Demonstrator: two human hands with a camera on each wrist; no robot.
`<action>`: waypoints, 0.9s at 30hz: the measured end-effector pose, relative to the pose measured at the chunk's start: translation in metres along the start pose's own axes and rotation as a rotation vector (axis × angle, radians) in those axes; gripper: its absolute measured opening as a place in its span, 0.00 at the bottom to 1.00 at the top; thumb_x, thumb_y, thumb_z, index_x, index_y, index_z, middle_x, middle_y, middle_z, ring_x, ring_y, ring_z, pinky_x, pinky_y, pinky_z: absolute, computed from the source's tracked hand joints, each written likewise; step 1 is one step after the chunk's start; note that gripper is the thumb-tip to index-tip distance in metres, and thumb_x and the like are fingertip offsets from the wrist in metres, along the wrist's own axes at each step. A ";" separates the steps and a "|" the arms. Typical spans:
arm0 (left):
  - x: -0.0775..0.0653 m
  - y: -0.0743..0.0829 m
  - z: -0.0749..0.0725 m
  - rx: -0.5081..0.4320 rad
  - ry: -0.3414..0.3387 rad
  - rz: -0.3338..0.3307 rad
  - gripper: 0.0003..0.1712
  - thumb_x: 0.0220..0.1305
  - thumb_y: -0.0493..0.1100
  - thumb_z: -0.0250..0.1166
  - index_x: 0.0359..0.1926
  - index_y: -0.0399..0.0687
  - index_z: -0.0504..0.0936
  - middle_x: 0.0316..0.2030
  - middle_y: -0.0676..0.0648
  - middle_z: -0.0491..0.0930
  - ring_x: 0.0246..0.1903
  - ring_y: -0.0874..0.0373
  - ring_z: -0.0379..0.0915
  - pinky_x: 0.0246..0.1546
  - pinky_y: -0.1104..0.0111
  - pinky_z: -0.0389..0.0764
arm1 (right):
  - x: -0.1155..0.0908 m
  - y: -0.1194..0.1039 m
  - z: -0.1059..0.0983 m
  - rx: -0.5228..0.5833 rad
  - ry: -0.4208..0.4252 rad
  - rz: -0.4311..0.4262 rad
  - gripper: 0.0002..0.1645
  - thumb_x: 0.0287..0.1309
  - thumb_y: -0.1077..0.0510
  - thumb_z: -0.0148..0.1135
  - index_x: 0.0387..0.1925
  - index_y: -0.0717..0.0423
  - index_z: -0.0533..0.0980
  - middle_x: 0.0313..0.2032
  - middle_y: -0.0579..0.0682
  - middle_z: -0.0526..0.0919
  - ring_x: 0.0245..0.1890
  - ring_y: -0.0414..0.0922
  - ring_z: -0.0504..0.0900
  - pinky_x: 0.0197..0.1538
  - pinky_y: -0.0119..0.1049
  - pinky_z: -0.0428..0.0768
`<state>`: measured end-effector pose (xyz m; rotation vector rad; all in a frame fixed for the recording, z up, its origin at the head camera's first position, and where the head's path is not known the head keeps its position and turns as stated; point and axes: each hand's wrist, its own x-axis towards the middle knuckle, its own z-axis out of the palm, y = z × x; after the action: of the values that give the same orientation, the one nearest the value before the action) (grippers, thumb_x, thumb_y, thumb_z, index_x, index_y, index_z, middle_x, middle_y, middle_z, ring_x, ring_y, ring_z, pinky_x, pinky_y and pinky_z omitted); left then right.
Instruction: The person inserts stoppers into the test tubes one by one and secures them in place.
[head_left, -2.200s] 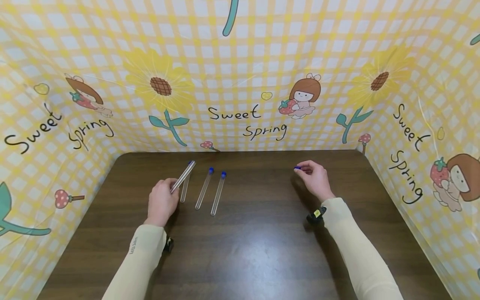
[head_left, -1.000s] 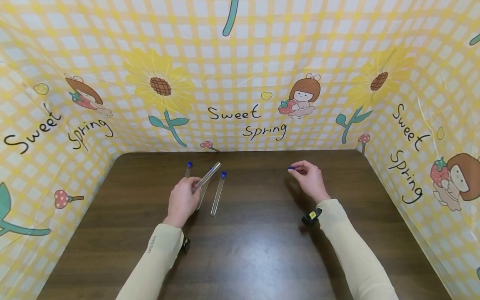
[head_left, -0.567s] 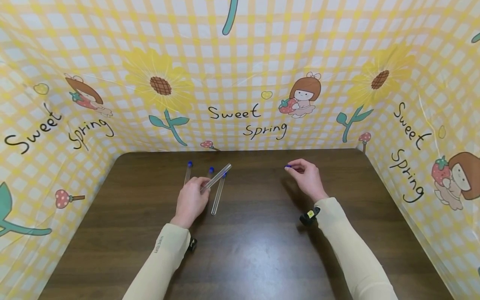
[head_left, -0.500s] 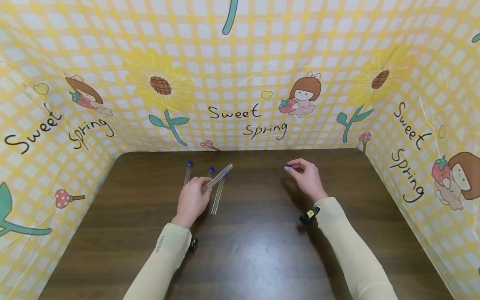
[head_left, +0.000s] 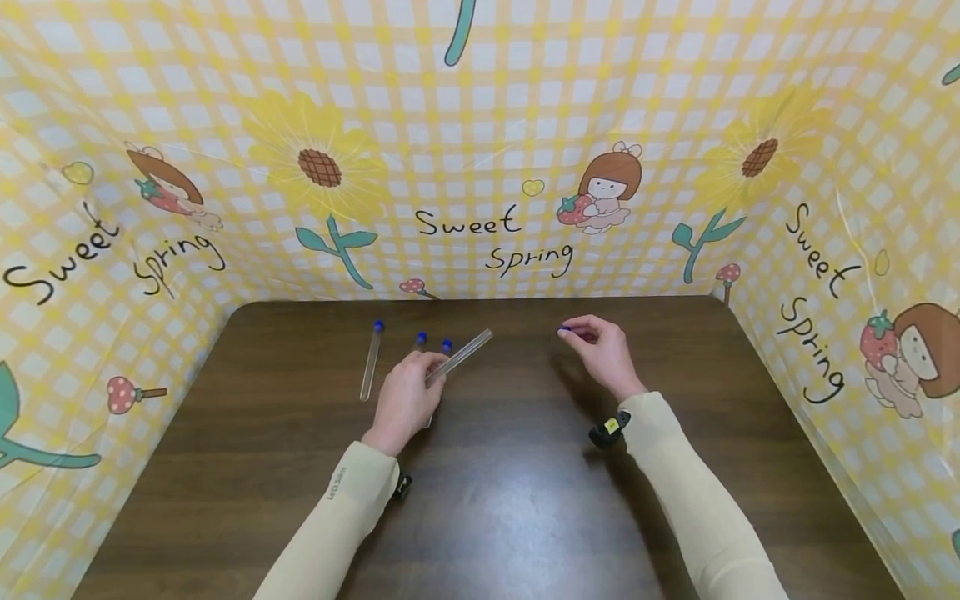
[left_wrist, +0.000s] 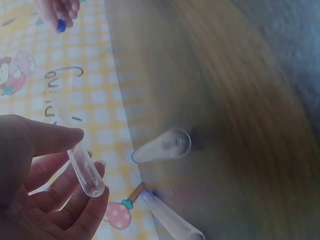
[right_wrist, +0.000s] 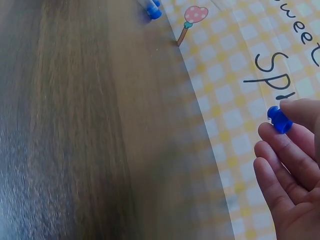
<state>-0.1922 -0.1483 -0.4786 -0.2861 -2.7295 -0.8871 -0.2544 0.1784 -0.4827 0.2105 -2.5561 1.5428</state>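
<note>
My left hand [head_left: 408,396] pinches a clear, uncapped test tube [head_left: 467,350] between thumb and fingers, its upper end tilted to the right. In the left wrist view the same test tube [left_wrist: 86,172] shows its rounded bottom near the fingertips. My right hand [head_left: 603,354] pinches a small blue cap [head_left: 564,329] between thumb and index finger. Close up in the right wrist view, that blue cap [right_wrist: 280,120] has a narrower stepped end. Tube and cap are apart, with a gap between the two hands.
A blue-capped test tube [head_left: 371,362] lies on the dark wooden table [head_left: 525,500] at the left. Two more blue caps [head_left: 422,337] show behind my left hand, which partly hides their tubes. Yellow checked cloth [head_left: 480,150] walls the table's back and sides.
My left hand has carried the test tube rightward across the capped tubes, uncovering the leftmost one. My right hand has shifted slightly left with the blue cap, so the hands are closer together.
</note>
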 end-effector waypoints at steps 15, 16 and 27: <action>-0.003 0.015 0.008 -0.035 -0.033 0.049 0.14 0.62 0.34 0.73 0.50 0.43 0.87 0.39 0.46 0.83 0.36 0.51 0.80 0.39 0.57 0.80 | 0.001 -0.011 0.011 0.040 -0.010 -0.029 0.14 0.66 0.50 0.69 0.48 0.52 0.86 0.40 0.46 0.87 0.42 0.44 0.83 0.49 0.43 0.79; -0.004 0.016 0.009 -0.037 -0.035 0.051 0.14 0.62 0.34 0.73 0.50 0.43 0.87 0.38 0.46 0.83 0.36 0.52 0.80 0.39 0.57 0.80 | 0.001 -0.011 0.012 0.041 -0.014 -0.031 0.14 0.66 0.50 0.69 0.48 0.52 0.86 0.40 0.46 0.87 0.42 0.44 0.83 0.49 0.43 0.79; -0.003 0.025 0.016 -0.074 -0.054 0.049 0.14 0.62 0.34 0.73 0.50 0.44 0.87 0.38 0.47 0.86 0.36 0.54 0.82 0.38 0.59 0.81 | 0.001 -0.017 0.017 0.064 -0.014 -0.037 0.14 0.66 0.52 0.69 0.49 0.53 0.86 0.41 0.47 0.88 0.42 0.45 0.84 0.50 0.43 0.80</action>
<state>-0.1856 -0.1197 -0.4782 -0.3952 -2.7298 -0.9820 -0.2531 0.1559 -0.4756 0.2752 -2.5009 1.6168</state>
